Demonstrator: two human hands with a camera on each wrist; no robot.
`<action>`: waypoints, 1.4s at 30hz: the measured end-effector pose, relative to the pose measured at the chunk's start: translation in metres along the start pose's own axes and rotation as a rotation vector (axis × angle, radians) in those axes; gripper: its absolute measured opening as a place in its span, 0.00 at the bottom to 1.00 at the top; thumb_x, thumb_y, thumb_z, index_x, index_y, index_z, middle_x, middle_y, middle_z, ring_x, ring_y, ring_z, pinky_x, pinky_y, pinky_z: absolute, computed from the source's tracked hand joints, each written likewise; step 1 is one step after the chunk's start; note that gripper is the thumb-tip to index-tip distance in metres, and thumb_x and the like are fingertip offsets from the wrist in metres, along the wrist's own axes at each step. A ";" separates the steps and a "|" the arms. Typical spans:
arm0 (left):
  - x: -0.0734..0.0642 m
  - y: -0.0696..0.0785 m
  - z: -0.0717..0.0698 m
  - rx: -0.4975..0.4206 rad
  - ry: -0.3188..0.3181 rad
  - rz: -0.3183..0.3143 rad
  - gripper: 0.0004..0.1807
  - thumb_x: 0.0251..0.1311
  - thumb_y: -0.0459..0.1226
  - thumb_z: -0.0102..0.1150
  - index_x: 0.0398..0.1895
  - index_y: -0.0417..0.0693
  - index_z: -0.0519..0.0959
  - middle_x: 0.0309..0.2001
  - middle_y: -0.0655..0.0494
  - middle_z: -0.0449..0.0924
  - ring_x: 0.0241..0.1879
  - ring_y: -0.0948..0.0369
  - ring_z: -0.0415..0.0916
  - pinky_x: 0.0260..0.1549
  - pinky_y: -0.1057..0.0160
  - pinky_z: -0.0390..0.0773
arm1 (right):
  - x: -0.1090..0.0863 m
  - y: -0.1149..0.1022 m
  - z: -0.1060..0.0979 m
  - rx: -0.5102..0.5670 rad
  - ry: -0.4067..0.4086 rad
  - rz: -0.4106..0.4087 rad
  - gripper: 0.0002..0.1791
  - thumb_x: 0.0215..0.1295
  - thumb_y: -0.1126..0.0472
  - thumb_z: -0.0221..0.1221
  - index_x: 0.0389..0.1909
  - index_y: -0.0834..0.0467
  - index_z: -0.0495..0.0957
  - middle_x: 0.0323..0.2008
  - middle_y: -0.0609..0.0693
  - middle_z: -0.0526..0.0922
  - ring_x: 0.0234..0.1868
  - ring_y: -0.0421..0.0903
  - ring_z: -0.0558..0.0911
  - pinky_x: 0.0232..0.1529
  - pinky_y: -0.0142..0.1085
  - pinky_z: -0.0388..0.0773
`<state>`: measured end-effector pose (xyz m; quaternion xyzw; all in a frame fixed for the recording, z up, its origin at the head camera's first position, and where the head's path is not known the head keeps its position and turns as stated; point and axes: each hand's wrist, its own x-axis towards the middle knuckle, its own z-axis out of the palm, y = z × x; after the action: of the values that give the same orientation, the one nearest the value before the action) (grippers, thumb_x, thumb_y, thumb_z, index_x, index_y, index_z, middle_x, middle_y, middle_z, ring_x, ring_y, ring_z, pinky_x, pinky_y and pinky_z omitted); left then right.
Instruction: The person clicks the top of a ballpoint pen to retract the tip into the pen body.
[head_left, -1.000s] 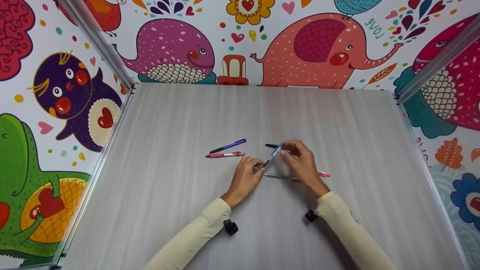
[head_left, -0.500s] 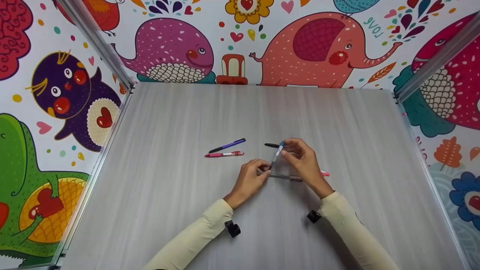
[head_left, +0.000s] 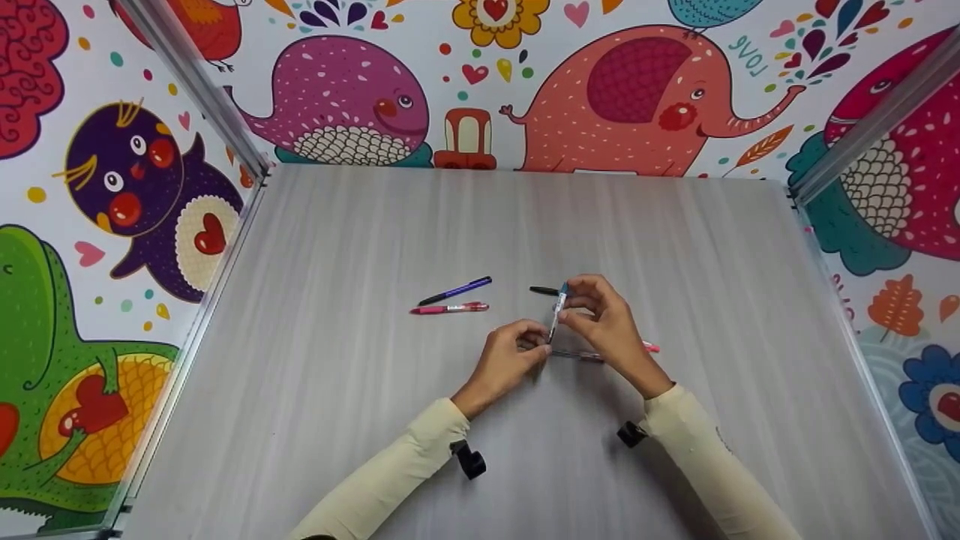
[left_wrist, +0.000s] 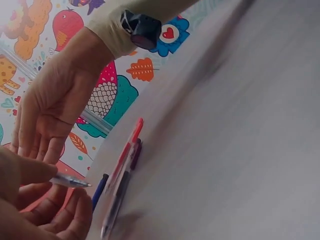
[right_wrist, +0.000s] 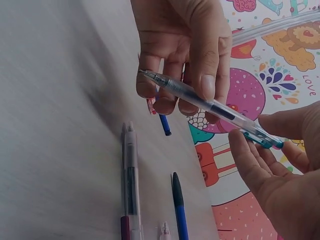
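Both hands hold one clear-barrelled click pen (head_left: 556,316) with a teal clip end, above the table. My left hand (head_left: 508,358) pinches it near the writing tip, thumb along the barrel in the right wrist view. At its clip end, thumb and fingers of my right hand (head_left: 611,330) pinch the pen. The metal tip is out, as the right wrist view shows. Just below the hands lies another clear pen (right_wrist: 131,170) with a dark red part. Beside that one is a pink pen (left_wrist: 125,155), mostly hidden by the right hand in the head view.
Left of the hands, a blue-purple pen (head_left: 455,291) and a red pen (head_left: 450,308) lie close together on the grey table (head_left: 360,240). A dark-ended pen (head_left: 543,290) lies behind the held pen. Walls with printed cartoon animals (head_left: 352,97) enclose the table's back and sides.
My left hand has shifted to the right, towards the right hand. The held pen has swung from a slant to nearly upright in the head view. The pens on the table have not moved.
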<state>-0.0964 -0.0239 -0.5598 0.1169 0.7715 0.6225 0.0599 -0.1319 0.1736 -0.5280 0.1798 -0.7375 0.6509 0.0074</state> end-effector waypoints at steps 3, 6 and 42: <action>0.000 0.001 0.001 -0.079 -0.025 -0.049 0.10 0.60 0.29 0.68 0.45 0.44 0.84 0.37 0.56 0.84 0.38 0.64 0.81 0.39 0.65 0.82 | -0.001 -0.006 0.001 -0.011 -0.006 0.023 0.27 0.59 0.75 0.67 0.59 0.66 0.71 0.54 0.70 0.76 0.50 0.61 0.82 0.48 0.37 0.82; 0.001 0.003 0.001 -0.150 -0.038 -0.094 0.10 0.59 0.28 0.68 0.44 0.42 0.84 0.36 0.55 0.83 0.36 0.63 0.82 0.36 0.66 0.82 | -0.002 -0.016 0.003 -0.022 -0.014 0.046 0.27 0.59 0.77 0.66 0.59 0.68 0.70 0.55 0.69 0.76 0.51 0.62 0.81 0.47 0.36 0.82; -0.001 -0.001 0.000 -0.117 -0.021 -0.076 0.11 0.60 0.28 0.67 0.46 0.42 0.85 0.36 0.55 0.84 0.35 0.63 0.81 0.35 0.65 0.81 | -0.006 0.004 0.000 0.054 0.041 0.016 0.23 0.63 0.74 0.64 0.57 0.72 0.69 0.49 0.67 0.78 0.45 0.59 0.82 0.43 0.41 0.84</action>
<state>-0.0952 -0.0247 -0.5608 0.0902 0.7369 0.6627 0.0983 -0.1272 0.1756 -0.5332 0.1604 -0.7209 0.6741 0.0126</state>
